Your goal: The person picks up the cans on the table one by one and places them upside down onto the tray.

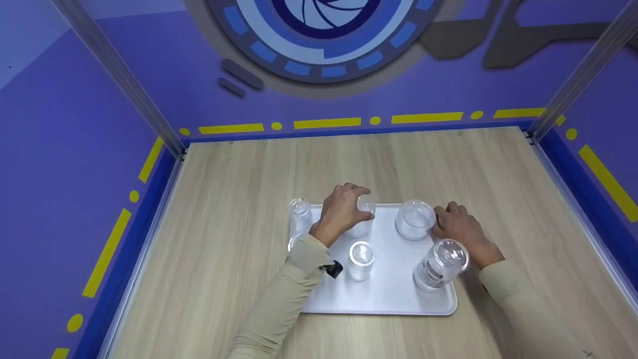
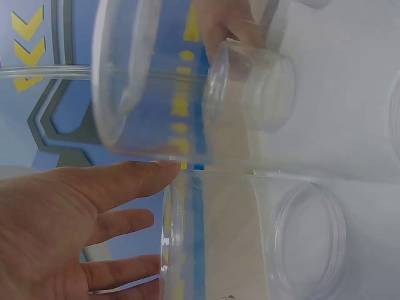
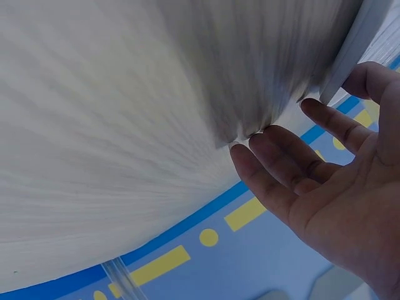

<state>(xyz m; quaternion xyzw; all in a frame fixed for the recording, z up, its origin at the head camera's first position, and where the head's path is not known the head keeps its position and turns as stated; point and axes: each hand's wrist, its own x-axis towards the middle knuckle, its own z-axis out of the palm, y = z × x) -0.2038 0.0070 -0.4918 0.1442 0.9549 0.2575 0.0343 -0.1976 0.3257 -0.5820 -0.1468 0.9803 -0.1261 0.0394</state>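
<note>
My left hand (image 1: 344, 207) reaches over the back of a white tray (image 1: 394, 294), thumb and index finger bent round the upper part of a clear jar (image 1: 361, 229). In the left wrist view, the thumb (image 2: 125, 181) meets the jar's near top edge; its lower ring (image 2: 340, 244) stands on the tray. Outside the tray's right edge, my right hand (image 1: 461, 227) rests with fingertips (image 3: 240, 156) on the table, thumb close against the tray's side (image 3: 356, 50). A wide clear jar (image 1: 415, 219) stands beside it on the tray.
A tall labelled jar (image 1: 441, 264) stands at the tray's front right, and a smaller clear jar (image 1: 361, 261) near the middle. Another small jar (image 1: 300, 212) is at the back left; one more is partly hidden behind the left sleeve. Blue walls (image 1: 359, 94) enclose the wooden table (image 1: 239, 199).
</note>
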